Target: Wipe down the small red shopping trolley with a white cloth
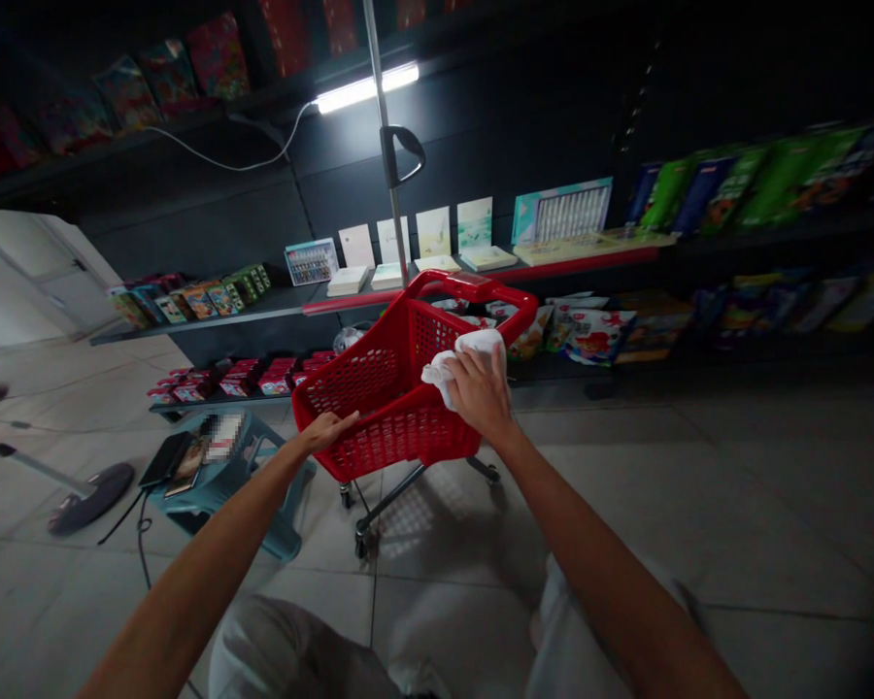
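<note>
A small red plastic shopping cart (379,388) on wheels stands on the tiled floor in front of me. My left hand (325,430) grips the near rim of its basket, fingers curled over the edge. My right hand (481,388) presses a crumpled white cloth (460,355) against the cart's right rim, fingers closed over the cloth. A thin metal pole with a black handle (400,153) rises from the cart's far side.
Dark shelves (481,277) behind the cart carry cards, paint sets and colourful packages. A teal plastic stool (244,481) with phones and papers on it stands left of the cart. A round floor stand base (91,495) and cable lie further left.
</note>
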`<state>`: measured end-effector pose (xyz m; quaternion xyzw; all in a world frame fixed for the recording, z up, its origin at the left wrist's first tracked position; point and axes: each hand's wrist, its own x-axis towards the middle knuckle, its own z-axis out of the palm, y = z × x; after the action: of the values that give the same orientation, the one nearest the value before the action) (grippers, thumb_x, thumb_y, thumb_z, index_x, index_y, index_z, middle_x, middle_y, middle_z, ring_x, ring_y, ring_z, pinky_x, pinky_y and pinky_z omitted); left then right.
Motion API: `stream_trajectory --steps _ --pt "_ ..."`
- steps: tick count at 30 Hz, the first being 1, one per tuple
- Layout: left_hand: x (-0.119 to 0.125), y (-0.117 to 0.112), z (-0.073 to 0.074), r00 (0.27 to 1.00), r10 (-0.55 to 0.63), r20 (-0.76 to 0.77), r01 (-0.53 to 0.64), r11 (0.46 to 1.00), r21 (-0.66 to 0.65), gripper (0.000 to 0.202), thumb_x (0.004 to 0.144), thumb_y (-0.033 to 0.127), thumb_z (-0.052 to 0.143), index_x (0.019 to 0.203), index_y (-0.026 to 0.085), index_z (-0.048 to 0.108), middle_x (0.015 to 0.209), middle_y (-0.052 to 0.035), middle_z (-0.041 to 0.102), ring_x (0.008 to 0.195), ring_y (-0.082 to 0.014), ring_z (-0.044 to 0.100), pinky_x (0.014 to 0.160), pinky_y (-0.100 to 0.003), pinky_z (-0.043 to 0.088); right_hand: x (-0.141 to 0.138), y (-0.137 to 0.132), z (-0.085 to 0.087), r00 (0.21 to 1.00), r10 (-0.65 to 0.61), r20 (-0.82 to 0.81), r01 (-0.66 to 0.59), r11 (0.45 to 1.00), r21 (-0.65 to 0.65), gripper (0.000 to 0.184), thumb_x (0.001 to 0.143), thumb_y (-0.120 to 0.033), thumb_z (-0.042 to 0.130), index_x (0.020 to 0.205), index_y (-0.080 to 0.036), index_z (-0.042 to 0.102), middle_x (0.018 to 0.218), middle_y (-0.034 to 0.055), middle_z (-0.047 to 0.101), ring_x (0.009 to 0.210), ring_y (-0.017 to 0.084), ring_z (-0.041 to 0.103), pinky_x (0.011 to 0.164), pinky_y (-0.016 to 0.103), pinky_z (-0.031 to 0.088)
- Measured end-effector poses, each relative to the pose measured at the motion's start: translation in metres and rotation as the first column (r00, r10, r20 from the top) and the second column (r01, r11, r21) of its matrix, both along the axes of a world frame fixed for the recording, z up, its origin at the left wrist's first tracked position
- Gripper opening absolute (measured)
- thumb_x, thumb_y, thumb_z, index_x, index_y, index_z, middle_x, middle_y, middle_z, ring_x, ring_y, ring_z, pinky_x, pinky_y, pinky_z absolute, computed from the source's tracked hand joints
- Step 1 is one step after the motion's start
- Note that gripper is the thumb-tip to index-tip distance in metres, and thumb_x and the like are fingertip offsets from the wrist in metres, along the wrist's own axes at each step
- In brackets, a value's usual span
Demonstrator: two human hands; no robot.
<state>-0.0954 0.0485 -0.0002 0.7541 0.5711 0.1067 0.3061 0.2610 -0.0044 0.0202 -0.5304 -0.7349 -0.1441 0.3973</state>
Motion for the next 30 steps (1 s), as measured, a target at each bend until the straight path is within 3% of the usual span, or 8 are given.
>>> stream_trajectory --steps 3,8,13,18,20,23,26,30 --pt "0.0 -0.002 0.001 0.999 -0.032 -0.027 0.032 0.999 -0.003 0.082 0.075 0.098 0.032 0.047 0.021 0.039 0.049 0.0002 0.035 0.05 -0.0117 0.032 0.052 -0.031 0.021 0.006 0.005 0.008 1.0 -0.01 -0.007 0.01 1.0 -0.007 0.034 0.096 -0.018 0.043 0.123 -0.018 0.064 0.128 0.0129 0.066 0.133 0.031 0.048 0.128 0.059 0.005" --pt "-0.007 -0.003 0.003 0.996 -0.078 -0.032 0.077 0.997 -0.028 0.081 0.071 0.097 0.044 0.047 0.019 0.042 0.049 0.0017 0.034 0.05 -0.0099 0.03 0.051 -0.029 0.017 0.004 0.008 0.016 0.993 -0.102 0.053 0.102 0.995 0.015 0.027 0.098 -0.021 0.044 0.109 -0.017 0.068 0.103 0.0129 0.07 0.109 0.031 0.054 0.124 0.054 0.015" --pt "-0.018 0.0 0.011 0.993 -0.084 -0.083 0.084 0.996 0.006 0.081 0.071 0.095 0.048 0.047 0.018 0.049 0.048 0.0008 0.036 0.049 -0.0097 0.03 0.051 -0.028 0.016 0.013 -0.004 0.02 0.993 -0.028 0.114 0.032 0.999 -0.034 0.027 0.098 -0.024 0.046 0.112 -0.018 0.069 0.109 0.0122 0.072 0.108 0.029 0.055 0.111 0.044 0.029" --pt "-0.029 0.003 0.023 0.999 0.017 -0.047 -0.013 0.997 0.081 0.074 0.069 0.091 0.054 0.055 0.019 0.062 0.051 -0.0022 0.05 0.054 -0.0141 0.043 0.053 -0.027 0.03 0.003 -0.026 0.026 0.994 -0.011 0.111 0.015 0.999 -0.039 0.029 0.098 -0.024 0.048 0.12 -0.018 0.068 0.113 0.0113 0.073 0.109 0.029 0.055 0.105 0.042 0.031" --pt "-0.025 0.006 0.029 0.998 0.06 0.007 -0.06 0.993 0.1 0.077 0.075 0.091 0.044 0.059 0.019 0.066 0.057 -0.0059 0.059 0.061 -0.0184 0.054 0.061 -0.028 0.04 -0.009 -0.035 0.028 0.995 -0.026 0.1 0.029 0.999 -0.035 0.028 0.098 -0.022 0.049 0.119 -0.019 0.068 0.111 0.0122 0.073 0.109 0.03 0.055 0.103 0.043 0.031" --pt "0.004 0.013 0.04 0.998 0.053 0.035 -0.057 0.991 0.118 0.085 0.087 0.085 0.027 0.078 0.018 0.077 0.083 -0.0108 0.075 0.08 -0.0234 0.066 0.076 -0.03 0.048 -0.027 -0.047 0.03 0.994 -0.014 0.112 0.02 0.998 -0.057 0.026 0.099 -0.022 0.049 0.118 -0.019 0.066 0.109 0.0125 0.072 0.109 0.03 0.057 0.101 0.044 0.032" --pt "0.059 0.014 0.05 0.997 -0.065 -0.03 0.069 0.985 0.161 0.084 0.093 0.079 0.023 0.094 0.016 0.079 0.099 -0.0117 0.078 0.093 -0.0267 0.069 0.084 -0.031 0.048 -0.036 -0.055 0.031 0.993 0.002 0.12 0.006 0.997 -0.07 0.025 0.1 -0.022 0.05 0.12 -0.019 0.065 0.111 0.0131 0.072 0.111 0.03 0.059 0.102 0.044 0.034" --pt "0.129 -0.002 0.046 0.969 -0.148 -0.2 0.192 0.956 0.22 0.072 0.102 0.062 0.023 0.101 0.016 0.078 0.11 -0.0133 0.078 0.104 -0.028 0.071 0.087 -0.031 0.048 -0.029 -0.06 0.039 0.997 0.057 0.047 -0.055 0.997 -0.052 0.032 0.099 -0.02 0.052 0.128 -0.02 0.066 0.123 0.0123 0.072 0.117 0.027 0.06 0.106 0.04 0.038"
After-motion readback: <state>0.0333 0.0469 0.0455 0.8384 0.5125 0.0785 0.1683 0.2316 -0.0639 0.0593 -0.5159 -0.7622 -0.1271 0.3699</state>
